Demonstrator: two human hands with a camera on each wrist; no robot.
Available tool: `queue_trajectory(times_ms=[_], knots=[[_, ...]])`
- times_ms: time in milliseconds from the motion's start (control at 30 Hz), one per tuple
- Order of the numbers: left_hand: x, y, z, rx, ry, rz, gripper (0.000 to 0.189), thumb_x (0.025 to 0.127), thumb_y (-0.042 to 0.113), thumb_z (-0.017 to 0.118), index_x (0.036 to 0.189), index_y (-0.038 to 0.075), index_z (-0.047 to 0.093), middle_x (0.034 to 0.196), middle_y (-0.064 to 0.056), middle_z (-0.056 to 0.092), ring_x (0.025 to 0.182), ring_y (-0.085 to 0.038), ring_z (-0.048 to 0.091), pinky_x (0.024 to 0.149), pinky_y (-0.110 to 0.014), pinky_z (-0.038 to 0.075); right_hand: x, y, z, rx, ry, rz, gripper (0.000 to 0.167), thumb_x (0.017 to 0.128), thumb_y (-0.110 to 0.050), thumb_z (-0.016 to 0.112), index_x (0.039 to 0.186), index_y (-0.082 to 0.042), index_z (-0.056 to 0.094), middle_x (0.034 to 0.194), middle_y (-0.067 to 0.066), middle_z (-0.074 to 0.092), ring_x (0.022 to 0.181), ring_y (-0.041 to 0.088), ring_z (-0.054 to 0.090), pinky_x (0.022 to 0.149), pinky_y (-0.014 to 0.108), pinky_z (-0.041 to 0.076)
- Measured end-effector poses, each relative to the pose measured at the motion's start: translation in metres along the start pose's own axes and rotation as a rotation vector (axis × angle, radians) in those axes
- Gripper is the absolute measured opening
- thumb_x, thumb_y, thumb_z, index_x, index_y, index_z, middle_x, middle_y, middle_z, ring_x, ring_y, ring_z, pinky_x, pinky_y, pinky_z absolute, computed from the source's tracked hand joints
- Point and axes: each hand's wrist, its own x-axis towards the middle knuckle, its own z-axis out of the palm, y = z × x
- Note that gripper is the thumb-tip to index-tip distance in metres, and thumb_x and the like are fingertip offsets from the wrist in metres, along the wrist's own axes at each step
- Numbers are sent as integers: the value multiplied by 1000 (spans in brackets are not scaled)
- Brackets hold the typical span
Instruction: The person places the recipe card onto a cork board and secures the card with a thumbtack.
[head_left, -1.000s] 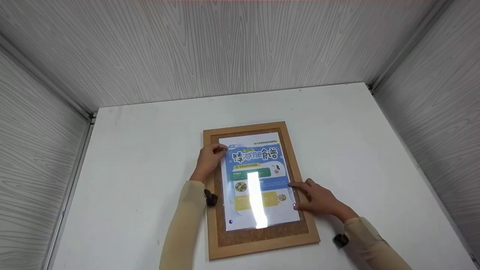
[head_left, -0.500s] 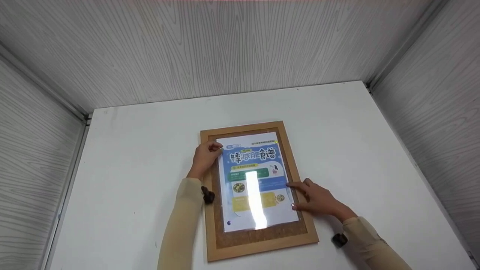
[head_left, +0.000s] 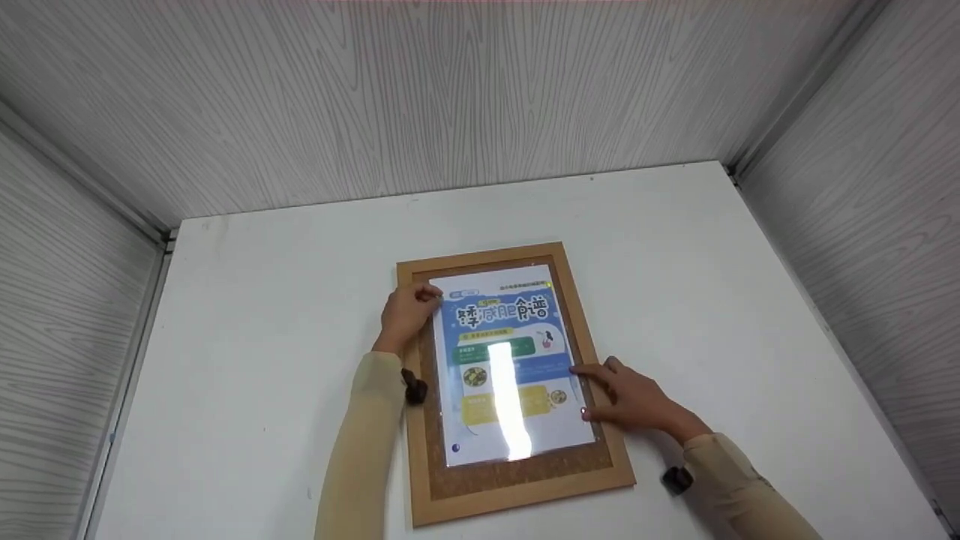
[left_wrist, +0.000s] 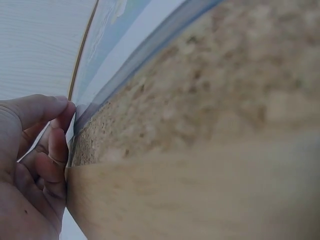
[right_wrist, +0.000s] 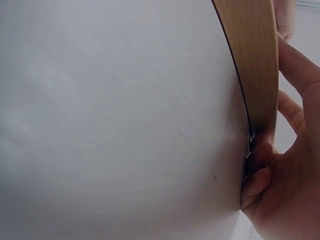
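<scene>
A laminated sheet [head_left: 480, 442], printed in blue, green and yellow with Chinese characters, lies on a wood-framed cork board [head_left: 525, 476]. My left hand [head_left: 405, 319] is at the upper left, thumb and forefinger pinching at the sheet's edge; the left wrist view shows these fingertips together by the clear plastic border [left_wrist: 107, 95]. My right hand [head_left: 634, 397] rests over the right side of the frame, with forefinger and thumb spread apart and their tips on the sheet's right edge. In the right wrist view its other fingers [right_wrist: 257, 182] bend beside the wooden frame [right_wrist: 252, 65].
The board sits on a white table [head_left: 270, 322], bounded by a grey wood-grain wall [head_left: 435, 97] at the back and similar panels at both sides. A yellow dot [head_left: 549, 285] marks the sheet's upper right corner. A strip of glare crosses the sheet's middle.
The whole scene has shifted slightly to the left in the head view. Both hands keep nearly the same places on the sheet and board.
</scene>
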Motion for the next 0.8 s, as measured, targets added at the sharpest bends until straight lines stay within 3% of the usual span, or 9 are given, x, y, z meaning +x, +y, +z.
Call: queue_trajectory(times_ms=[233, 500, 800], knots=[[1, 3, -1, 0, -6, -3, 16, 93, 20, 60, 105, 16, 69, 106, -5, 65, 97, -21, 56, 86, -34, 47, 0, 0, -1, 5, 0, -13, 75, 77, -64, 67, 143, -40, 40, 88, -1, 38, 72, 13, 38, 59, 27, 29], [2, 5, -3, 28, -33, -18, 18, 94, 22, 60, 106, 15, 71, 119, -5, 64, 111, -23, 56, 98, -40, 46, 0, 2, 0, 15, -5, -3, 75, 77, -65, 67, 143, -43, 39, 88, -1, 39, 71, 13, 37, 59, 28, 28], [4, 6, -2, 123, -18, 47, 20, 94, 23, 60, 107, 14, 72, 117, -6, 67, 111, -24, 60, 98, -42, 44, 1, 1, -1, -1, 7, -24, 76, 76, -65, 67, 143, -40, 41, 87, -4, 39, 70, 11, 36, 58, 24, 29]])
